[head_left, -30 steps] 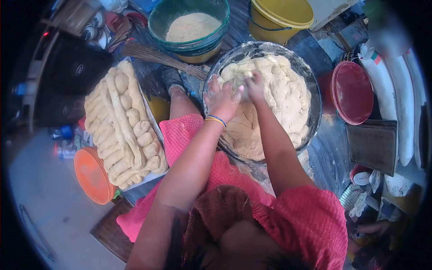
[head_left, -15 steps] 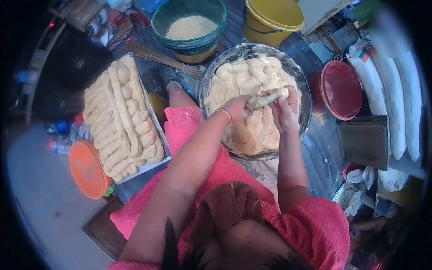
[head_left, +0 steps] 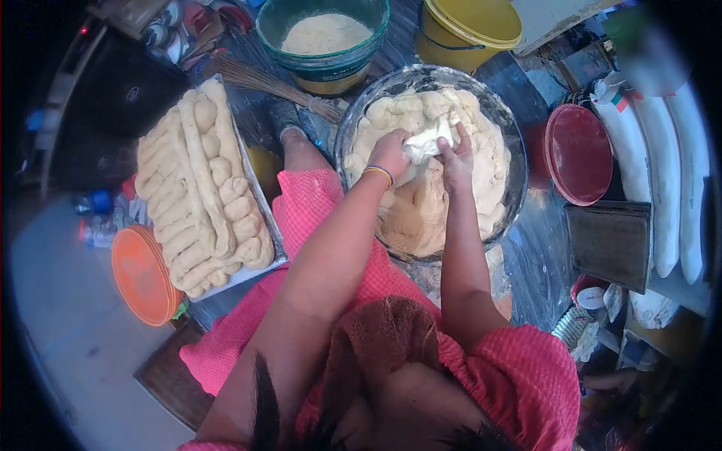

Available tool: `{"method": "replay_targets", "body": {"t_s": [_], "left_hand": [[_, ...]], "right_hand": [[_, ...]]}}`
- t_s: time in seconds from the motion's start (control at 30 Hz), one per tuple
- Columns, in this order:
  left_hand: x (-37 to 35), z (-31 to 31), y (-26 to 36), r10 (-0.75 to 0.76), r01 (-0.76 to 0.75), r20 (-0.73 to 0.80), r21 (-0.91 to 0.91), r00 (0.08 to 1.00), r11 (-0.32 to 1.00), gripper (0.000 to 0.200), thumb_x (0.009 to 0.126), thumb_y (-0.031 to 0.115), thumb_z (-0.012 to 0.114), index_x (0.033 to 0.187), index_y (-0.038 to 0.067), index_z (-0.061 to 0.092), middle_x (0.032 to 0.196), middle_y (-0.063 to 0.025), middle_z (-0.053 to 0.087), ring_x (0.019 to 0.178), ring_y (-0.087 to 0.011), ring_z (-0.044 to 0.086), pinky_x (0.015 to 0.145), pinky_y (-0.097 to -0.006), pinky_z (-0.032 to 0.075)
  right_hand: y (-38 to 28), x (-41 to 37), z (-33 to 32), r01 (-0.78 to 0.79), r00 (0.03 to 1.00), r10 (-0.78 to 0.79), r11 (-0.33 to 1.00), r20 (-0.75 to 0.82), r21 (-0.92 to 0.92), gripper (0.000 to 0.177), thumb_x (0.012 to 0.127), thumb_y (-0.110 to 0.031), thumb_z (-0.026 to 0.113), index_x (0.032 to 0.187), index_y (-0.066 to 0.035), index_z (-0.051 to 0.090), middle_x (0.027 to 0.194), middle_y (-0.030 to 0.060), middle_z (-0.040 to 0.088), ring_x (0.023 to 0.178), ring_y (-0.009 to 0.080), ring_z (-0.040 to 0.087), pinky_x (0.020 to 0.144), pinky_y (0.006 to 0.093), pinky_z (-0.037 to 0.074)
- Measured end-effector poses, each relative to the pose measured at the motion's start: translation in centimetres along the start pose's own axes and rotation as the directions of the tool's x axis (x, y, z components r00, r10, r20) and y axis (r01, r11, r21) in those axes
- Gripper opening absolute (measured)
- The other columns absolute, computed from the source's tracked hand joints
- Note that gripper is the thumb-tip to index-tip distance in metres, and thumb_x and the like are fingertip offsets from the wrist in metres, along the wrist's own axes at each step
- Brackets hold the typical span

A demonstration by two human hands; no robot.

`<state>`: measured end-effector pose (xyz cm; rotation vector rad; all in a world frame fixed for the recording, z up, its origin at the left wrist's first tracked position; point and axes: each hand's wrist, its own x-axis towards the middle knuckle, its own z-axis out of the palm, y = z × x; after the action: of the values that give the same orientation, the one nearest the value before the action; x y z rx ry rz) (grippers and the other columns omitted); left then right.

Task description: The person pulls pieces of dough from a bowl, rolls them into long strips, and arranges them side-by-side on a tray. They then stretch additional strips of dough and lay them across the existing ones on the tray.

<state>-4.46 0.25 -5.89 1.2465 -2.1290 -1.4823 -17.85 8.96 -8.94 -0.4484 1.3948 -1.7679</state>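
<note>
Above the large round basin (head_left: 516,169) of dough, a pale, wet-looking piece of dough (head_left: 430,141) is stretched between my two hands. My left hand (head_left: 390,155), with bands on its wrist, grips the piece's left end. On the other side my right hand (head_left: 456,159) holds the right end between thumb and fingers. Beneath them the dough mass (head_left: 410,210) is lumpy around the back and smoother in front. To the left, a tray (head_left: 262,197) carries shaped dough pieces (head_left: 177,197), with long strips lying across the shorter rolls.
A green tub (head_left: 323,62) of flour and a lidded yellow bucket (head_left: 470,34) stand behind the basin. A short broom (head_left: 263,81) lies at back left. The red bucket (head_left: 579,154) and long white sacks (head_left: 662,173) are right. Orange lids (head_left: 143,274) lie left.
The piece of dough between my hands has shifted left and is more crumpled and spread. My right hand has moved left, nearer to my left hand. The view has shifted slightly.
</note>
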Motion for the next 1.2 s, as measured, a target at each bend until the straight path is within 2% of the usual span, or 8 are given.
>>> {"method": "replay_targets", "body": {"t_s": [0.23, 0.37, 0.53, 0.67, 0.73, 0.93, 1.03, 1.2], "left_hand": [[0.7, 3.1, -0.6, 0.264, -0.272, -0.074, -0.149, 0.962, 0.951, 0.022, 0.072, 0.014, 0.059, 0.090, 0.002, 0.058, 0.085, -0.0191, 0.061, 0.080, -0.0324, 0.059, 0.071, -0.0368, 0.045], [0.2, 0.3, 1.6, 0.129, -0.142, 0.140, 0.086, 0.982, 0.986, 0.025, 0.072, 0.017, 0.063, 0.089, 0.001, 0.057, 0.085, -0.0196, 0.060, 0.080, -0.0326, 0.058, 0.072, -0.0371, 0.045], [1.4, -1.8, -0.4, -0.023, 0.082, -0.385, 0.138, 0.923, 0.987, 0.028, 0.071, 0.016, 0.063, 0.093, 0.001, 0.056, 0.089, -0.0202, 0.060, 0.082, -0.0337, 0.058, 0.075, -0.0361, 0.045], [3.3, -0.8, -4.6, -0.021, -0.026, -0.609, -0.069, 0.793, 0.997, 0.036, 0.067, 0.012, 0.066, 0.100, 0.001, 0.058, 0.106, -0.0224, 0.054, 0.101, -0.0347, 0.052, 0.089, -0.0386, 0.039], [1.5, -2.0, -1.6, -0.039, 0.087, -0.422, 0.095, 0.906, 0.992, 0.041, 0.066, 0.012, 0.067, 0.104, 0.002, 0.057, 0.111, -0.0211, 0.051, 0.107, -0.0353, 0.047, 0.093, -0.0381, 0.037], [-0.7, 3.5, -0.9, 0.396, -0.434, 0.183, 0.299, 0.900, 0.849, 0.066, 0.068, 0.021, 0.069, 0.126, 0.007, 0.041, 0.123, -0.0225, 0.043, 0.116, -0.0348, 0.040, 0.098, -0.0366, 0.033], [-0.4, 3.6, 0.2, 0.023, -0.242, 0.500, 0.377, 0.866, 0.894, 0.065, 0.068, 0.016, 0.068, 0.126, 0.012, 0.040, 0.125, -0.0141, 0.047, 0.111, -0.0287, 0.049, 0.091, -0.0379, 0.041], [0.6, 1.5, 1.6, -0.256, 0.008, 0.326, 0.603, 0.910, 0.798, 0.041, 0.070, 0.010, 0.063, 0.109, 0.011, 0.054, 0.120, -0.0123, 0.051, 0.108, -0.0273, 0.052, 0.084, -0.0374, 0.045]], "right_hand": [[-1.7, -0.4, 0.0, 0.135, 0.990, -0.127, 0.974, 0.054, -0.182, 0.052, 0.084, -0.016, 0.059, 0.130, -0.004, 0.036, 0.110, 0.0107, 0.056, 0.098, 0.0175, 0.055, 0.083, 0.0303, 0.046], [-3.1, -0.5, -1.1, 0.157, 0.987, -0.159, 0.947, 0.015, -0.281, 0.041, 0.089, -0.014, 0.052, 0.127, -0.005, 0.040, 0.114, 0.0107, 0.054, 0.100, 0.0179, 0.053, 0.088, 0.0315, 0.043], [-2.4, 0.3, -8.8, 0.147, 0.857, 0.027, 0.944, -0.514, 0.294, 0.036, 0.092, -0.014, 0.040, 0.128, -0.011, 0.034, 0.122, 0.0129, 0.047, 0.107, 0.0301, 0.049, 0.089, 0.0535, 0.041], [-4.1, -2.2, -12.4, 0.223, 0.877, -0.044, 0.920, -0.479, 0.323, 0.047, 0.088, -0.018, 0.051, 0.130, -0.013, 0.031, 0.120, 0.0117, 0.049, 0.108, 0.0272, 0.048, 0.089, 0.0514, 0.041], [-5.8, -3.4, -12.7, 0.282, 0.931, -0.147, 0.872, -0.334, 0.399, 0.048, 0.087, -0.017, 0.053, 0.129, -0.009, 0.033, 0.118, 0.0107, 0.050, 0.104, 0.0235, 0.051, 0.087, 0.0450, 0.044], [-13.9, -7.7, 0.6, 0.148, 0.988, -0.151, 0.980, 0.015, 0.130, 0.052, 0.088, -0.016, 0.052, 0.133, -0.005, 0.028, 0.118, 0.0103, 0.049, 0.097, 0.0192, 0.054, 0.085, 0.0353, 0.046], [-14.5, -9.0, 3.7, 0.196, 0.974, -0.204, 0.977, 0.101, 0.079, 0.053, 0.088, -0.015, 0.051, 0.133, -0.002, 0.027, 0.120, 0.0144, 0.047, 0.100, 0.0205, 0.053, 0.087, 0.0334, 0.044], [-18.6, -9.4, 1.8, 0.461, 0.886, -0.457, 0.887, -0.077, 0.037, 0.054, 0.087, -0.018, 0.052, 0.132, -0.001, 0.027, 0.114, 0.0193, 0.050, 0.089, 0.0231, 0.057, 0.071, 0.0370, 0.053]]}}
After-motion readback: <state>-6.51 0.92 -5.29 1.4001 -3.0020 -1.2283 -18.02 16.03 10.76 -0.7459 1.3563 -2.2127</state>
